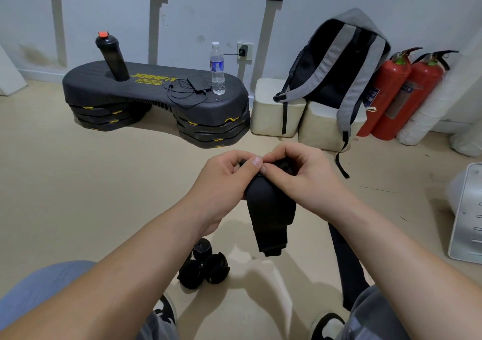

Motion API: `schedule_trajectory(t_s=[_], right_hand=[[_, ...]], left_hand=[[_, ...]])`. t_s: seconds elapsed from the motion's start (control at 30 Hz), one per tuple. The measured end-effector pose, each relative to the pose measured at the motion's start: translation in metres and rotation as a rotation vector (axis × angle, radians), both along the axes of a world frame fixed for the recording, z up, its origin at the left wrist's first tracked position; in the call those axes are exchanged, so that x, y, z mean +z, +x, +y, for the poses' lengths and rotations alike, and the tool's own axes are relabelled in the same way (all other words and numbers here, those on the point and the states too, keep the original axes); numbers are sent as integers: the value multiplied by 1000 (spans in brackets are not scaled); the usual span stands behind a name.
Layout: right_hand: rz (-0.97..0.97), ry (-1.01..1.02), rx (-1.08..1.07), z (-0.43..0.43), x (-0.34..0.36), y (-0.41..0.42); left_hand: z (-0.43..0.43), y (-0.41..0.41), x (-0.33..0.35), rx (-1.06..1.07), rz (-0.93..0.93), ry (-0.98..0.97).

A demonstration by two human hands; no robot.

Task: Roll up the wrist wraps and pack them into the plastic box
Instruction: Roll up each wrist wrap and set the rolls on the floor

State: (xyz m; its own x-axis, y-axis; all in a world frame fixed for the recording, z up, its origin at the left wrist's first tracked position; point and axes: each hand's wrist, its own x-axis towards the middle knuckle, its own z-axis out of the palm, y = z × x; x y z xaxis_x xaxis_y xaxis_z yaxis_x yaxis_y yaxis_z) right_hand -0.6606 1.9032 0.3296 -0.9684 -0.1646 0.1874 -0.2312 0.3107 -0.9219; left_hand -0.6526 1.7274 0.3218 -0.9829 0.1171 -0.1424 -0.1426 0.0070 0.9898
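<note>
Both hands hold one black wrist wrap (271, 214) up in front of me. My left hand (224, 180) and my right hand (305, 175) pinch its top end between fingers and thumbs, and the free tail hangs down from them. Three rolled black wraps (204, 268) lie together on the floor between my knees. Another black strap (348, 264) lies unrolled on the floor by my right leg. The plastic box is not in view.
A black stepper platform (156, 97) stands ahead with a black shaker bottle (112, 58), a water bottle (217, 68) and a power bank. A grey backpack (336, 71) leans on cream blocks. Two red extinguishers (396, 89) stand right. A white appliance (467, 214) sits at the right edge.
</note>
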Motion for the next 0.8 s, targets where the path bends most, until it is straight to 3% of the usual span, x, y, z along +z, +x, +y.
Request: schedule_trajectory(t_s=[0.17, 0.3, 0.4, 0.57, 0.8], right_hand=[[-68, -181, 140, 2, 9, 5], [-304, -241, 72, 0, 12, 3], [-362, -236, 72, -2, 14, 3], [-258, -120, -3, -6, 13, 7], [-50, -32, -51, -8, 8, 7]], left_hand=[[-4, -3, 2, 53, 15, -7], [-2, -2, 5, 50, 73, -59], [-2, 0, 6, 46, 155, -115], [-4, 3, 7, 27, 239, -119], [-5, 3, 12, -33, 113, 79]])
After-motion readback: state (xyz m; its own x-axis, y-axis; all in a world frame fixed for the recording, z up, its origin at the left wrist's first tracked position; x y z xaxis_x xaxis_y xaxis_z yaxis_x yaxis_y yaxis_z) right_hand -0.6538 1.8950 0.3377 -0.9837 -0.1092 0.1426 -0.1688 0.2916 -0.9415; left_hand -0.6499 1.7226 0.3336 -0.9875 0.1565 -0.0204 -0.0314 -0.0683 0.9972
